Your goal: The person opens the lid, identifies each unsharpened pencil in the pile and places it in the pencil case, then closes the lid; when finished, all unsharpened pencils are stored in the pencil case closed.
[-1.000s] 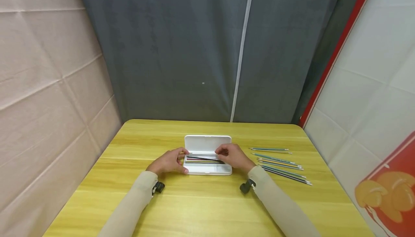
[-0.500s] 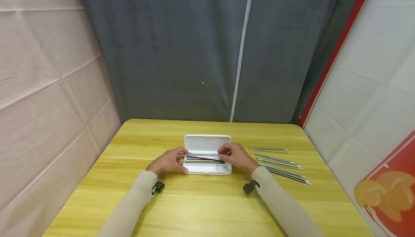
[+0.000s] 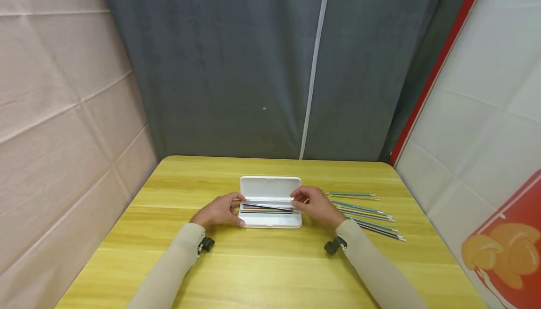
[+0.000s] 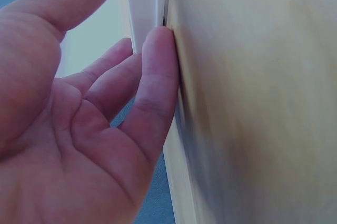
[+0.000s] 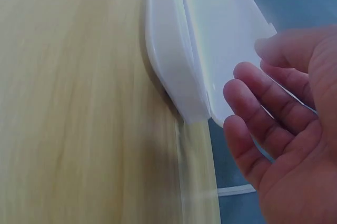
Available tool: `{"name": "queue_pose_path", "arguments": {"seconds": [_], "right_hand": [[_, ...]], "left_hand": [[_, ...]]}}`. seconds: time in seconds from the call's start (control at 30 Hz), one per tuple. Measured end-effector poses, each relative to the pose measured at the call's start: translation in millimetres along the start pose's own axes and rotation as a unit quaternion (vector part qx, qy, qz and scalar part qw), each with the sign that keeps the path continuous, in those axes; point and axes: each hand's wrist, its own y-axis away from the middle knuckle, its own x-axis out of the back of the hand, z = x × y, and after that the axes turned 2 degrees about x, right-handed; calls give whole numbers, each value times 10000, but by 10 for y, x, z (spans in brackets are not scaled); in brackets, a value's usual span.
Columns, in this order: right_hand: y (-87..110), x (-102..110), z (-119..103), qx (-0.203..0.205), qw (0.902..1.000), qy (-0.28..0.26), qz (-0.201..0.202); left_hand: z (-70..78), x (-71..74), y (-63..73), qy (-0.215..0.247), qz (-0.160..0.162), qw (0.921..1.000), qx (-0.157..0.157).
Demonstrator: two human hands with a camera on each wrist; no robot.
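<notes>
A white pencil case (image 3: 270, 221) lies with its lid (image 3: 270, 187) raised, several pencils (image 3: 266, 210) side by side in its tray. A dark pencil (image 3: 262, 206) slants across the others. My left hand (image 3: 219, 211) grips the left end of the case, thumb at the front corner and fingers at the back. In the left wrist view its fingertips (image 4: 158, 45) press against the white side wall. My right hand (image 3: 314, 203) hovers at the right end of the case by the lid. Its fingers (image 5: 253, 108) are loosely bent, and nothing shows between them in the right wrist view.
To the right of the case, several loose pencils (image 3: 363, 210) in blue, yellow, green and black lie on the yellow wooden table (image 3: 262, 266). A grey curtain (image 3: 232, 74) hangs behind the table's far edge. Pale cloth walls (image 3: 76, 158) flank the sides.
My right hand has shifted a little to the right, away from the middle of the case. My left hand and the pencils in the case look the same.
</notes>
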Motion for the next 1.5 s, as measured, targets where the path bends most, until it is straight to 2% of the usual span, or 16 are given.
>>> {"name": "queue_pose_path", "arguments": {"seconds": [0.27, 0.7, 1.2, 1.5], "right_hand": [[97, 93, 67, 11, 9998, -6, 191], [222, 278, 154, -19, 9993, 260, 260], [518, 544, 287, -467, 9966, 550, 402], [708, 777, 387, -371, 9955, 761, 418]], "left_hand": [[-14, -3, -6, 0, -12, 10000, -9], [-50, 10, -27, -5, 23, 10000, -15], [-29, 1, 12, 5, 40, 10000, -57], [-28, 1, 21, -52, 58, 9999, -122]]}}
